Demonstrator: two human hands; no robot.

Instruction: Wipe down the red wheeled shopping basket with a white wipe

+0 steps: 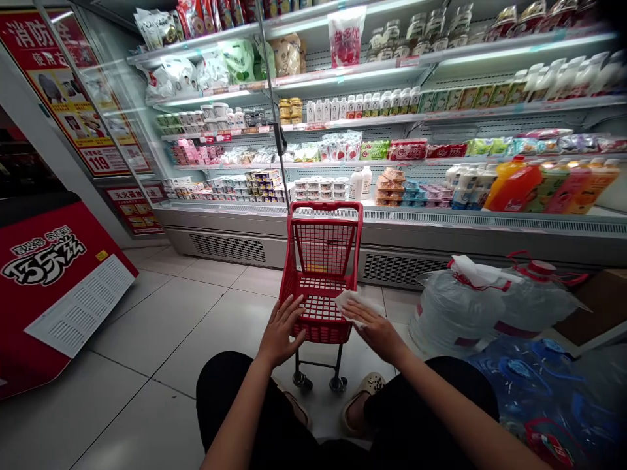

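A small red shopping cart [325,329] stands upright on dark legs with wheels, between my feet. My left hand [281,331] is by the left side of its basket, fingers spread, with nothing in it; whether it touches the rim I cannot tell. On the right side, my right hand [375,326] holds a white cloth or tissue [350,299] under its fingers against the basket's right edge. The red backrest [325,247] of the cart rises behind both hands.
An open refrigerated shelf [225,225] with dairy and drinks spans the back. Large bagged water jugs [460,310] and blue-tinted bottles [524,372] stand at the right. A red freezer [53,287] stands at the left on the tiled floor [161,333].
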